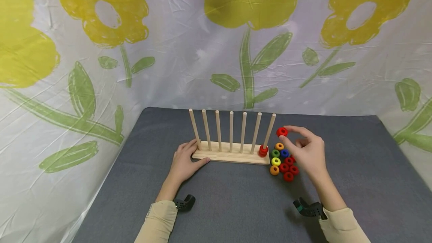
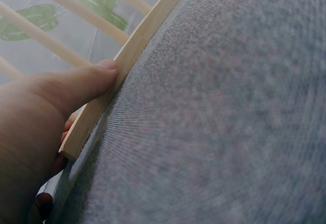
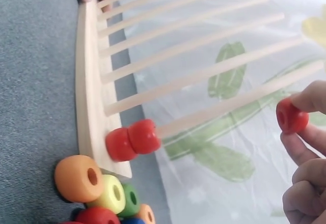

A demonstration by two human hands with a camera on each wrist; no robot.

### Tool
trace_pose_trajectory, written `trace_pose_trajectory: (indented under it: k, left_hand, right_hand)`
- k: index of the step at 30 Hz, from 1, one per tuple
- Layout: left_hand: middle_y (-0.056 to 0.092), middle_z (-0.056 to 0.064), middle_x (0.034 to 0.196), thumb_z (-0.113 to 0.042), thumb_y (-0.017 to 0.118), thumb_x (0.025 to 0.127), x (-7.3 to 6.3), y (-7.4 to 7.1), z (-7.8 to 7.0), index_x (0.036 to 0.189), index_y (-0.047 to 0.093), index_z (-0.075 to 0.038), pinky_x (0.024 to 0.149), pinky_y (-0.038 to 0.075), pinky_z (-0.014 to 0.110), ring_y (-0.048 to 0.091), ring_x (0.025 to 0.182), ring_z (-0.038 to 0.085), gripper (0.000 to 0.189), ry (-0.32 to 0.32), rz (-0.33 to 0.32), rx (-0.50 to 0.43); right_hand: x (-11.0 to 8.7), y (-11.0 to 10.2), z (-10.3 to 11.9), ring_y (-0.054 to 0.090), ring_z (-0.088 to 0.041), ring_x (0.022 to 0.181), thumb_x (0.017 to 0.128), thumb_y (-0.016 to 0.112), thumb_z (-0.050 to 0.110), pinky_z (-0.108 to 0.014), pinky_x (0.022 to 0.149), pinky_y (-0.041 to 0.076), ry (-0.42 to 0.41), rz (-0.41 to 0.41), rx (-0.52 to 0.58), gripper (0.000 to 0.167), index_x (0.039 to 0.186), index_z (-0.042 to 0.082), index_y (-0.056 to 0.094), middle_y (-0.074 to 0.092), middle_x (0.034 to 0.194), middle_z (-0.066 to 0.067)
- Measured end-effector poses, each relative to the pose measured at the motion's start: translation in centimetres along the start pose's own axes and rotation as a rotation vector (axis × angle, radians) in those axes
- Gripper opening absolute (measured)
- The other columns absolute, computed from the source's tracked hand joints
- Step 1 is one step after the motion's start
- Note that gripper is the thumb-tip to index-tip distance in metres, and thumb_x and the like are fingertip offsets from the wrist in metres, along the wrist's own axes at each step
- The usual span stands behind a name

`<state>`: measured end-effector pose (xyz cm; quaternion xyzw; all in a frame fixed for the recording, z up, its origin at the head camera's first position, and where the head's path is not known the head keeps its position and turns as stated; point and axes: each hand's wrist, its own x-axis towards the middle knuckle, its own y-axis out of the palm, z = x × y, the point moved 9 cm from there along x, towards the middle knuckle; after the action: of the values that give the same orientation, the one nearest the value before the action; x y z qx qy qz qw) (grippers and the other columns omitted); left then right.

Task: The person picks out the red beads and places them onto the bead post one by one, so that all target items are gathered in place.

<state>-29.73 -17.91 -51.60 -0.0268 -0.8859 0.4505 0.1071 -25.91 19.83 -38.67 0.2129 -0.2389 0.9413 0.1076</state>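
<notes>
A pale wooden base [image 1: 233, 155] carries a row of several upright pegs. Two red beads [image 1: 263, 151] are stacked on the rightmost peg [image 1: 269, 130]. My left hand [image 1: 183, 162] grips the base's left end, thumb along its front edge, as the left wrist view also shows. In my right hand [image 1: 308, 153], thumb and fingertips pinch one red bead [image 3: 292, 116], held up just right of the rightmost peg's upper part and apart from it. Below that hand, loose beads lie in a cluster, among them a yellow bead [image 1: 275, 161] and a green bead [image 1: 275, 153].
The cluster touches or nearly touches the base's right end; it includes red beads [image 1: 288, 176], a blue bead [image 1: 285, 153] and orange beads [image 1: 274, 170]. A dark grey cloth [image 1: 229, 205] covers the table. Behind hangs a flower-printed curtain [image 1: 182, 66].
</notes>
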Motion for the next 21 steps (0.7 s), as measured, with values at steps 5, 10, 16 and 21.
trace_pose_trajectory:
  k: [5,10,16,21]
  left_hand:
    - [0.048,0.015,0.163,-0.046,0.084,0.091,0.0,-0.1,-0.2,0.153,0.058,-0.009,0.112,0.033,0.069,0.040,0.148,0.044,0.077,0.000,-0.004,-0.010]
    - [0.048,0.015,0.163,-0.047,0.083,0.092,0.0,-0.1,-0.1,0.153,0.058,-0.009,0.112,0.034,0.069,0.040,0.148,0.044,0.076,-0.004,0.000,-0.002]
    - [0.048,0.015,0.164,-0.047,0.083,0.092,0.0,-0.1,-0.1,0.153,0.059,-0.009,0.112,0.034,0.069,0.040,0.148,0.044,0.076,-0.004,0.000,-0.002]
    - [0.048,0.014,0.163,-0.047,0.083,0.091,0.0,-0.1,-0.1,0.152,0.060,-0.009,0.112,0.034,0.069,0.040,0.148,0.043,0.075,-0.004,0.000,-0.003]
  right_hand:
    - [0.2,-0.6,0.2,0.021,-0.010,0.039,0.091,0.085,0.008,-0.029,0.038,0.020,0.002,-0.027,0.009,0.026,0.116,0.009,0.080,0.029,0.048,0.006]
    - [0.5,-0.8,0.7,0.021,-0.012,0.039,0.091,0.085,0.008,-0.030,0.037,0.020,0.002,-0.033,0.013,0.026,0.117,0.009,0.080,0.029,0.048,0.006]
    - [0.6,-0.8,1.2,0.021,-0.009,0.040,0.091,0.085,0.009,-0.030,0.038,0.020,-0.006,-0.035,0.027,0.026,0.117,0.010,0.081,0.030,0.048,0.002]
    - [0.7,-0.9,1.6,0.021,-0.010,0.040,0.090,0.086,0.007,-0.030,0.038,0.020,-0.004,-0.038,0.044,0.030,0.119,0.009,0.080,0.029,0.049,0.003]
